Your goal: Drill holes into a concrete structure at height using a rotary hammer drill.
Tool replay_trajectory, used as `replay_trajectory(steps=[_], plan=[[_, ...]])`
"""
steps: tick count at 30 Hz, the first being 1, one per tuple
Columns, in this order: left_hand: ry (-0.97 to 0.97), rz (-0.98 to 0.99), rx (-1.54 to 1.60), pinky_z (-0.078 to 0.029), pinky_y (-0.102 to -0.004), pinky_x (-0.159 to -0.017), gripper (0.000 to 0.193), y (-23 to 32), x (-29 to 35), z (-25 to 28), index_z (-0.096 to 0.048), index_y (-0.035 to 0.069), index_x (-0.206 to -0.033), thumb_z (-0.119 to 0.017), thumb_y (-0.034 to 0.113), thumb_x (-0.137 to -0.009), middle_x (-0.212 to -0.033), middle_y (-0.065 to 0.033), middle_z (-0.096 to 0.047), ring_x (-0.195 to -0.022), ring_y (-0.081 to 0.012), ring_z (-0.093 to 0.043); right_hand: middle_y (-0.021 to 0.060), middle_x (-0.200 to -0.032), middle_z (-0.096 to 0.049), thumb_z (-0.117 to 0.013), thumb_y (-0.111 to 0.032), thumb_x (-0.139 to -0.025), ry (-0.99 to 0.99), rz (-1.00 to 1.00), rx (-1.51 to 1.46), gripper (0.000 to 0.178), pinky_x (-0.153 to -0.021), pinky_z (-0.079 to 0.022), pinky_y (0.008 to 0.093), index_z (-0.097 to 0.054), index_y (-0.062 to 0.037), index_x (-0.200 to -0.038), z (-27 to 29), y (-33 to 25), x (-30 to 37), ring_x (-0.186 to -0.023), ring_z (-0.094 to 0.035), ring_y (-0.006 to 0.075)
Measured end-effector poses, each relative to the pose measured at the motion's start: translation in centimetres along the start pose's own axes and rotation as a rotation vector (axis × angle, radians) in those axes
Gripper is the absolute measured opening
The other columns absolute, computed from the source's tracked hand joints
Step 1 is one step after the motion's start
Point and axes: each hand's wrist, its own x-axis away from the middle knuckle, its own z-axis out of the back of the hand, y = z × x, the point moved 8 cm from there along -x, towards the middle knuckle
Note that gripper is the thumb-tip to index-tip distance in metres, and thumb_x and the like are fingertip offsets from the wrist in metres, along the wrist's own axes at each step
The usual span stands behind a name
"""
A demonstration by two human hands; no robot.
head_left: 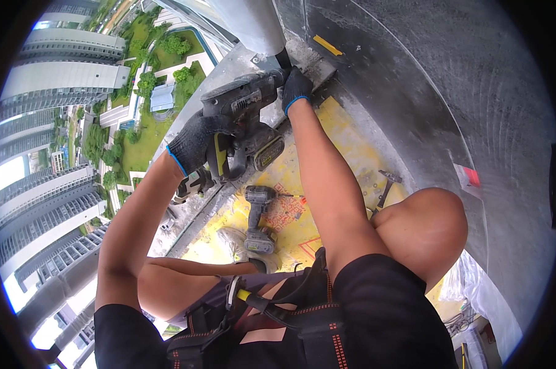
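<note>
A dusty black-and-grey cordless rotary hammer [244, 98] is held across the upper middle, its battery [269, 152] hanging underneath. My left hand [198, 140], in a dark glove with a blue cuff, is wrapped round its rear handle. At its front end my right hand [297, 87], gloved alike, is closed by the nose of the tool, and its exact hold is partly hidden. The nose points at the foot of a thick grey column [253, 27]; I cannot see where the tip meets the concrete [318, 72].
A cordless drill [259, 215] lies on the yellow, dusty floor board [345, 132] between my legs. Beyond my right arm lies a hammer [386, 184]. A curved dark wall [413, 80] rises at right. Past the ledge at left is a deep drop to lawns and tall buildings [63, 80].
</note>
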Motion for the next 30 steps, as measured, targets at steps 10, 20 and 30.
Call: replay_trajectory(steps=[10, 20, 30], plan=[[-0.003, 0.012, 0.062, -0.057, -0.0335, -0.071, 0.025, -0.7, 0.3, 1.3, -0.065, -0.002, -0.11, -0.066, 0.009, -0.087, -0.086, -0.012, -0.069, -0.076, -0.0227, -0.069, 0.0069, -0.091, -0.069, -0.057, -0.03, -0.093, 0.02, -0.203, -0.683, 0.034, -0.063, -0.05, 0.0367, -0.07, -0.0004, -0.102, -2.6, 0.9, 1.3, -0.074, -0.064, 0.0205], [0.097, 0.07, 0.073, -0.056, -0.0327, -0.074, 0.025, -2.0, 1.1, 3.8, -0.065, -0.002, -0.111, -0.065, 0.008, -0.088, -0.092, -0.0113, -0.07, -0.081, -0.0207, -0.068, 0.0185, -0.119, -0.071, -0.048, -0.039, -0.103, -0.146, -0.37, -0.709, 0.056, -0.086, -0.053, 0.0363, -0.06, 0.0084, -0.13, -6.5, -1.0, 6.4, -0.1, -0.068, 0.0273], [0.066, 0.043, 0.102, -0.057, -0.0322, -0.072, 0.029, -2.4, 1.0, 5.2, -0.063, -0.002, -0.116, -0.065, 0.005, -0.088, -0.094, -0.0072, -0.069, -0.082, -0.0195, -0.07, 0.0036, -0.097, -0.069, -0.049, -0.04, -0.101, -0.235, -0.194, -0.595, 0.038, -0.072, -0.051, 0.0332, -0.07, -0.0089, -0.108, -10.0, 2.6, 4.2, -0.084, -0.063, 0.0156]])
